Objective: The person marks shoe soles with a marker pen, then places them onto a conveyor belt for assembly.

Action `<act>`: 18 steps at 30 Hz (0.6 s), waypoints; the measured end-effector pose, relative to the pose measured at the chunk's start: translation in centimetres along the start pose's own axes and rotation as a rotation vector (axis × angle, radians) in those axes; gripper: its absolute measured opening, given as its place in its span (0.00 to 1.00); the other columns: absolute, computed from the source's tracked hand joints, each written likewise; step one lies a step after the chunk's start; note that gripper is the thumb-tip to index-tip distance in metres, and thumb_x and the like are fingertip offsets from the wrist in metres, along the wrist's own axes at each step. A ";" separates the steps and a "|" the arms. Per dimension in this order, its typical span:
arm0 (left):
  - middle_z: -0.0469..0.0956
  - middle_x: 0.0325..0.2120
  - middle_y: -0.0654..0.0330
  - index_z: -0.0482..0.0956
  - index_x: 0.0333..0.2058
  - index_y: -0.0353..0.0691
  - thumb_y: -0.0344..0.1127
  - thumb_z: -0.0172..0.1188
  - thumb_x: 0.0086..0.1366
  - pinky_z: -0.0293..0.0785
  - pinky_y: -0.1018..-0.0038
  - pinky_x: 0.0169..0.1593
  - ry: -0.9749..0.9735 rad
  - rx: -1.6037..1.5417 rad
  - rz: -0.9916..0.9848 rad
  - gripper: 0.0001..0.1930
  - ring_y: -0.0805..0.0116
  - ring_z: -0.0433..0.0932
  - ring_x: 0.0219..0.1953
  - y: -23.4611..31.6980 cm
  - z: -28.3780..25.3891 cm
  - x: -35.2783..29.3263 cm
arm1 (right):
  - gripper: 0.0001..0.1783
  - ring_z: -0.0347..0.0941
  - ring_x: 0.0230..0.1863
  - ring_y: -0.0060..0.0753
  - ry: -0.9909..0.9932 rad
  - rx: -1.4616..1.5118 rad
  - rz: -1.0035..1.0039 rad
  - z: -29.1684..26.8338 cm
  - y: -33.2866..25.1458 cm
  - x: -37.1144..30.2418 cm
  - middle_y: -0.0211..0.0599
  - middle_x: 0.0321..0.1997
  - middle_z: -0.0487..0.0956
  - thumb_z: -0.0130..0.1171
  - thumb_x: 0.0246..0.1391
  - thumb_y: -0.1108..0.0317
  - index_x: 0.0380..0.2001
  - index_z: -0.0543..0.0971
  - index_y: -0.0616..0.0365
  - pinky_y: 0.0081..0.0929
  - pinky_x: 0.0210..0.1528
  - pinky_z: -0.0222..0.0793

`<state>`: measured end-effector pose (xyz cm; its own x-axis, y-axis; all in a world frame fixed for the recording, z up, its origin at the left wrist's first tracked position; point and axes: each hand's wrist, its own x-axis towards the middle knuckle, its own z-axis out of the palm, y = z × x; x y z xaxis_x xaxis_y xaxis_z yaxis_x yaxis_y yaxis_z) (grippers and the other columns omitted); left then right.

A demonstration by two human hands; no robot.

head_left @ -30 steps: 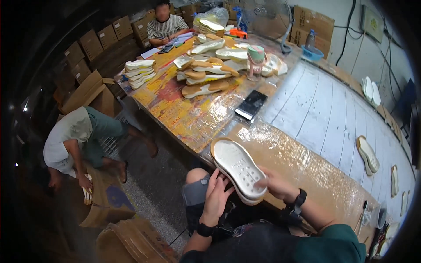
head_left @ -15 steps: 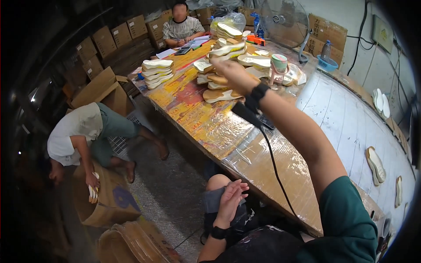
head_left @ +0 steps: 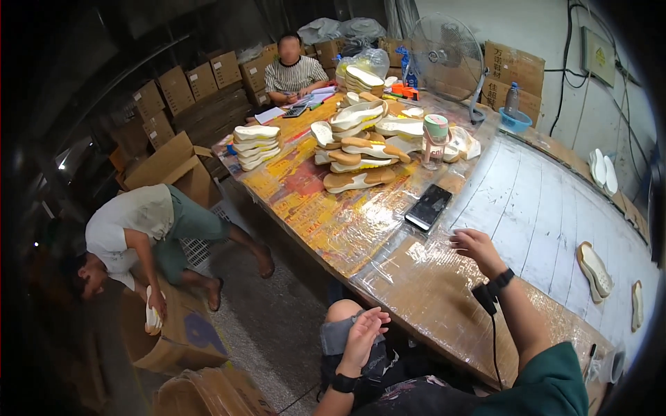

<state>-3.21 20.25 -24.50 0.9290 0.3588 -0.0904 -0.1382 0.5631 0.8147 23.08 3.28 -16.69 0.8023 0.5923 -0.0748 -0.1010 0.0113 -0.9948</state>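
My right hand (head_left: 473, 249) hovers over the taped table near a black phone (head_left: 429, 207). Its fingers are loosely bent, with nothing seen in them. A black device on a cable (head_left: 485, 299) hangs by that wrist. Over my knee, my left hand (head_left: 365, 338) is held up with its fingers stretched out, and it holds nothing. Farther off, a pile of shoe soles (head_left: 357, 182), white with tan undersides, lies on the table. A smaller stack of soles (head_left: 257, 147) stands to its left. Beside the pile is a cup with a green lid (head_left: 436, 132).
A seated person (head_left: 295, 71) writes at the far end. At left, another person (head_left: 135, 218) bends over a carton (head_left: 182, 340), holding soles. A fan (head_left: 447, 52) stands at the back. Single soles (head_left: 595, 272) lie on the white surface at right.
My right hand has drawn back from the sole pile toward me, uncovering the phone. The left hand stays over my knee. The bending person's hand on the soles has shifted slightly.
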 end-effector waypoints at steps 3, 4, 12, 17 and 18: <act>0.70 0.40 0.58 0.64 0.46 0.38 0.31 0.47 0.61 0.65 0.75 0.45 0.006 0.043 0.002 0.14 0.70 0.68 0.44 -0.3 0.5 0.1 | 0.16 0.71 0.34 0.22 0.227 -0.037 -0.218 -3.9 3.4 -1.2 0.36 0.34 0.76 0.49 0.52 0.66 0.41 0.71 0.65 0.17 0.36 0.67; 0.70 0.40 0.60 0.65 0.45 0.38 0.32 0.47 0.61 0.66 0.77 0.44 -0.008 0.053 -0.002 0.14 0.71 0.69 0.43 -0.3 0.8 0.2 | 0.15 0.71 0.34 0.23 0.301 -0.129 -0.280 -5.5 5.3 -1.2 0.37 0.35 0.76 0.49 0.51 0.68 0.40 0.71 0.66 0.18 0.36 0.67; 0.70 0.39 0.59 0.65 0.45 0.37 0.31 0.47 0.61 0.66 0.77 0.44 0.019 0.089 -0.006 0.13 0.70 0.69 0.43 -0.7 0.9 0.6 | 0.13 0.71 0.36 0.23 0.371 -0.177 -0.277 -8.1 9.8 -1.2 0.37 0.35 0.76 0.50 0.49 0.73 0.39 0.71 0.66 0.18 0.39 0.66; 0.70 0.40 0.58 0.64 0.46 0.37 0.31 0.47 0.61 0.66 0.76 0.45 0.032 0.122 -0.027 0.14 0.70 0.69 0.44 -0.6 1.1 0.7 | 0.13 0.71 0.36 0.23 0.371 -0.214 -0.270 -7.9 9.2 -1.6 0.38 0.35 0.76 0.50 0.49 0.72 0.38 0.71 0.66 0.18 0.39 0.65; 0.70 0.40 0.58 0.64 0.46 0.37 0.30 0.47 0.61 0.65 0.76 0.46 0.026 0.116 -0.019 0.14 0.70 0.69 0.44 -0.5 1.2 0.7 | 0.13 0.71 0.36 0.23 0.369 -0.221 -0.272 -7.8 9.0 -1.7 0.38 0.34 0.76 0.50 0.49 0.72 0.38 0.71 0.66 0.18 0.40 0.65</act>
<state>-2.12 19.32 -24.34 0.9218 0.3688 -0.1195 -0.0790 0.4806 0.8734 25.36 -3.95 -26.06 0.9406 0.2671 0.2094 0.2355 -0.0693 -0.9694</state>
